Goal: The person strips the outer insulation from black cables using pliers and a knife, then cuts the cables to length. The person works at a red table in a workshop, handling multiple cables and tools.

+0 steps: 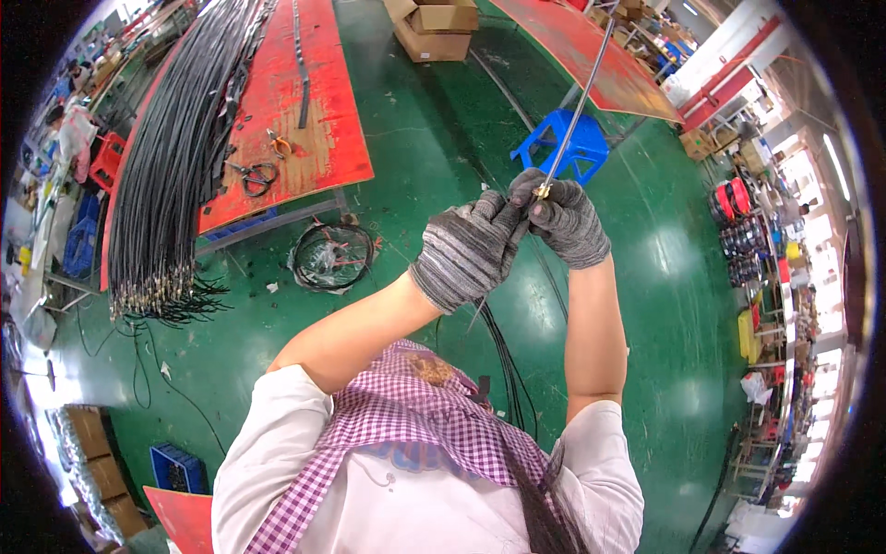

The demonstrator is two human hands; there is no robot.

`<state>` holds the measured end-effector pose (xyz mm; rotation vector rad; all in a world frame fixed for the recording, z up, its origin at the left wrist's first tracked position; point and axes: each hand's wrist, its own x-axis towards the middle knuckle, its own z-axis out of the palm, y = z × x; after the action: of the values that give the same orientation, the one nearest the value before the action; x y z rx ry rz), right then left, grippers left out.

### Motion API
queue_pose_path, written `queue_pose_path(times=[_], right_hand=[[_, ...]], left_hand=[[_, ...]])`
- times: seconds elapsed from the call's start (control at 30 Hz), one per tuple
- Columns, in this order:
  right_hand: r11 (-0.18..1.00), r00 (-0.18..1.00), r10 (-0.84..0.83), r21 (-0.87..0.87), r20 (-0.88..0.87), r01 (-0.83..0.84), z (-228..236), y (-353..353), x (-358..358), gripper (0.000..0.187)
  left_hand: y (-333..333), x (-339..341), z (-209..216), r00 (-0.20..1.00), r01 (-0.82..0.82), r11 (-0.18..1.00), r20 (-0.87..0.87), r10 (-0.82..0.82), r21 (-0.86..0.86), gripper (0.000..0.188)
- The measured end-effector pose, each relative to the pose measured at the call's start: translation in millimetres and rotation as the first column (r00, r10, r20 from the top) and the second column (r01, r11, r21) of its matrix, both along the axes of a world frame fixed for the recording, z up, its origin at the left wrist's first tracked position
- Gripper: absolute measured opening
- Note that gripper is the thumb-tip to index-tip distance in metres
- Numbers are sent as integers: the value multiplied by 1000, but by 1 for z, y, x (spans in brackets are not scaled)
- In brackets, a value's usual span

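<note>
Both my hands wear grey striped knit gloves and meet in front of me above the floor. My right hand pinches a small brass-coloured fitting between thumb and fingers. From that fitting a long thin metal rod slants up and away to the right. My left hand is closed right beside it, its fingers wrapped close to the right fingertips. Black cables hang below my left hand toward my apron. What sits inside the left fist is mostly hidden by the glove.
At left, a red table bears a thick bundle of black cables, pliers and scissors. A coiled cable lies on the green floor. Beyond my hands stand a blue stool, another red table and a cardboard box.
</note>
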<state>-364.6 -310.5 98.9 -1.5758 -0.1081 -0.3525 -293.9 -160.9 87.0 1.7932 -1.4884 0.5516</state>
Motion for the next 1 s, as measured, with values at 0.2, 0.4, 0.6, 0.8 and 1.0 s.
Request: queue_pose_path(times=[0.2,0.4,0.6,0.8,1.0], right_hand=[[999,998,32,4,-46,-32,4,9,26,24],[985,1000,21,-171,-10,-22,14,44,76,26],[981,981,193,13,10,-193,-4,91,172,24],[944,949,289,204,-128,-260,-60,155,289,23],[845,864,343,523,-369,-113,-162,223,375,27]], left_hand=[[11,16,6,990,-119,990,-65,124,77,22],[32,77,-22,349,428,842,-800,-488,-327,30],[78,137,-37,-228,247,734,-774,-590,-633,24],[138,223,-70,-208,-108,862,-837,-507,-495,22],[181,305,-164,-276,-450,788,-774,-570,-420,15]])
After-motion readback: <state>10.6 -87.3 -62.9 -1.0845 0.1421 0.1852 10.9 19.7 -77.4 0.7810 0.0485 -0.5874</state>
